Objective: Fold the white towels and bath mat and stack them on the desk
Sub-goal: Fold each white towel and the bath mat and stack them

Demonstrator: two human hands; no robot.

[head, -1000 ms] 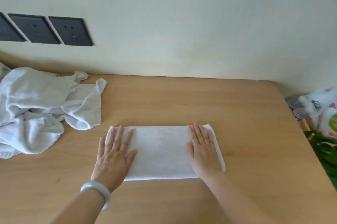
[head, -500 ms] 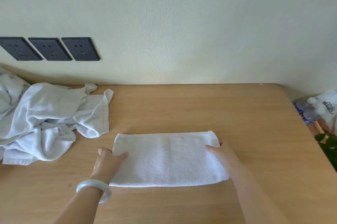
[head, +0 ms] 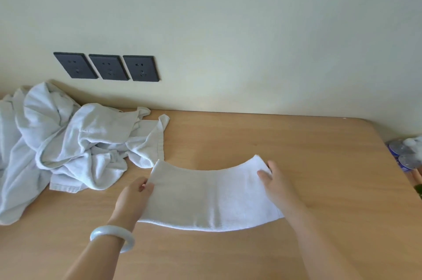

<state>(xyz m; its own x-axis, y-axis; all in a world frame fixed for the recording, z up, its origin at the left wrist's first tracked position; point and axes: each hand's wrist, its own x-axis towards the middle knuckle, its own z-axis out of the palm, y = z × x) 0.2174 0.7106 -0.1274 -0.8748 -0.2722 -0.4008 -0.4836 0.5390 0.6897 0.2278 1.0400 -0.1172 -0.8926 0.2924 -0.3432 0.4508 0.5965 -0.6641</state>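
White towel [head: 212, 197] ran left to right over the desk [head: 308, 142], left hand [head: 133, 202] and right hand [head: 282, 186] each pinching one short end.

My left hand [head: 132, 202] and right hand [head: 278, 184] are bare, and so are my left arm [head: 96, 257] and right arm [head: 319, 245]. My left wrist wears one bangle [head: 114, 235]: thick, smooth, rounded, glossy, milky white with a faint bluish tint.
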